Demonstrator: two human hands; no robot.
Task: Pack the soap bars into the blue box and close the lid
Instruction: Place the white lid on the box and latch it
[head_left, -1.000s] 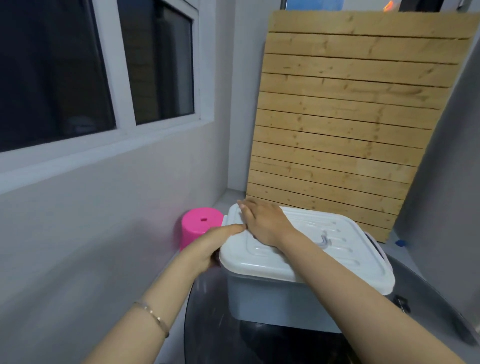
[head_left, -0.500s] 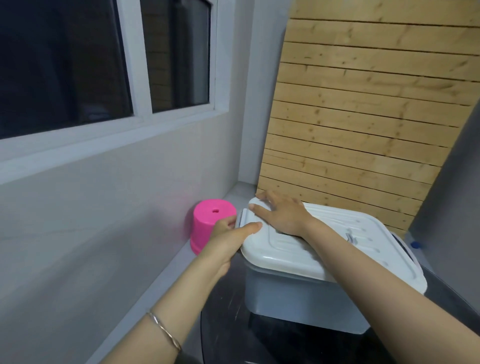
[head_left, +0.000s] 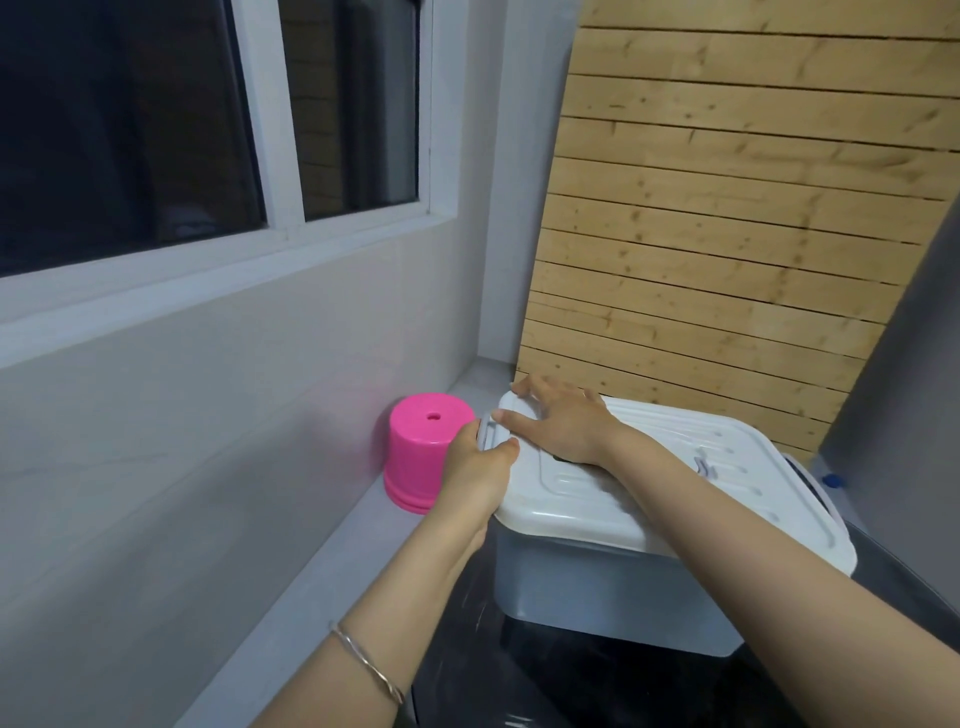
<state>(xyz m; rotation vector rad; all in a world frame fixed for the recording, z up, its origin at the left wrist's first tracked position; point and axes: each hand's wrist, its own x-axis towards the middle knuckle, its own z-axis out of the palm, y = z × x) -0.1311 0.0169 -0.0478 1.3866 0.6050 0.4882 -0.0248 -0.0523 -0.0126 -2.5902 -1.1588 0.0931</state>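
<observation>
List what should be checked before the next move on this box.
1. Lid lies on box: ok.
2. Right hand flat on lid, pressing: ok.
3. Left hand grips the end clip: ok.
4. Clip latched: cannot tell.
5. Soap inside: cannot tell, hidden by the lid.

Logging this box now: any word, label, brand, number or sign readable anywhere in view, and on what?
None readable. The white lid shows only moulded ribs, the blue box is plain, and the pink stool and wooden slat panel carry no print. The left hand grips the lid's end and the right hand lies flat on it, hiding that patch.
</observation>
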